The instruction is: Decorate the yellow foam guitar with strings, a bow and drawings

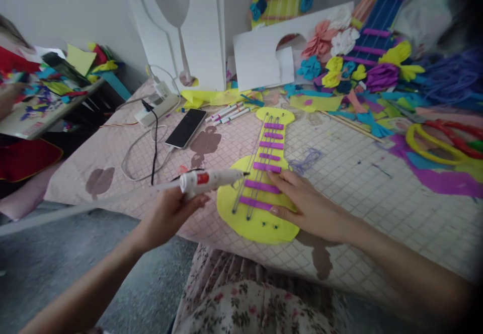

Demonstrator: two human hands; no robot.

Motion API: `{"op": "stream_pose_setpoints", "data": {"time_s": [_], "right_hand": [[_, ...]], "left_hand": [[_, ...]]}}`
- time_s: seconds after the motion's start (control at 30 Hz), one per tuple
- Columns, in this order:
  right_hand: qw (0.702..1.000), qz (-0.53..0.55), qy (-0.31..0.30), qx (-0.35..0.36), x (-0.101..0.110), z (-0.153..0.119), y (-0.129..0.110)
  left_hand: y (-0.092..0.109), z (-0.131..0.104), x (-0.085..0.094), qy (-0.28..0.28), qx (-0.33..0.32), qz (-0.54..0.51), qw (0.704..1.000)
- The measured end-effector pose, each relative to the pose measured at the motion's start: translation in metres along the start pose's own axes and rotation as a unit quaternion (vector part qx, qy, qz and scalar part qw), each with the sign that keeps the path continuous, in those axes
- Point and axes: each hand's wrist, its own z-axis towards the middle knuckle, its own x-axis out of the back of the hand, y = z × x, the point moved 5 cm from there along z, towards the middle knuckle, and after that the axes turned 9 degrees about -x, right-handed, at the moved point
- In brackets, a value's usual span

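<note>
A white hot glue gun [204, 179] is gripped in my left hand [166, 211], its dark nozzle over the left part of a yellow guitar-shaped cutout [234, 228]. A long translucent glue stick [94, 202] trails out of its back toward the left. Purple strips [262, 186] cross the cutout's neck and body, and thin grey-blue strings run lengthwise along it. My right hand [302, 205] rests on the cutout's right side, thumb and forefinger spread apart, fingertips touching the ends of purple strips. The palm side of that hand is hidden.
Left of the cutout lie a phone [186, 129], several markers [228, 112] and a power strip [156, 108] with cables. Scissors [433, 143], paper scraps and paper flowers [320, 42] fill the right and back. White cutout boards [204, 32] stand behind. Another person sits far left.
</note>
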Motion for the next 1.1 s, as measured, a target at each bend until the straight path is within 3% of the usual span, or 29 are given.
{"op": "stream_pose_setpoints", "data": {"time_s": [0.07, 0.17, 0.37, 0.57, 0.7, 0.93, 1.1], "right_hand": [[1.000, -0.001, 0.004, -0.003, 0.000, 0.000, 0.000], [1.000, -0.004, 0.001, -0.009, -0.002, 0.000, 0.001], [1.000, -0.008, 0.004, -0.005, -0.003, 0.000, 0.001], [1.000, -0.012, 0.019, -0.013, -0.003, 0.001, -0.001], [0.999, -0.017, 0.045, -0.014, -0.006, 0.000, -0.001], [0.996, -0.023, 0.085, 0.006, -0.007, -0.002, -0.001], [0.996, -0.014, 0.093, -0.004, -0.007, -0.004, -0.001]], "left_hand": [[-0.024, 0.017, -0.006, 0.062, 0.057, -0.081, 0.993], [-0.050, 0.051, -0.019, 0.125, 0.063, -0.177, 0.974], [-0.070, 0.105, -0.023, 0.161, 0.019, 0.035, 0.986], [-0.075, 0.139, -0.022, 0.101, -0.058, 0.160, 0.980], [-0.076, 0.142, -0.021, 0.076, -0.069, 0.182, 0.978], [-0.065, 0.123, -0.022, 0.074, -0.072, 0.175, 0.979], [-0.056, 0.101, -0.015, 0.123, -0.087, 0.152, 0.977]]}}
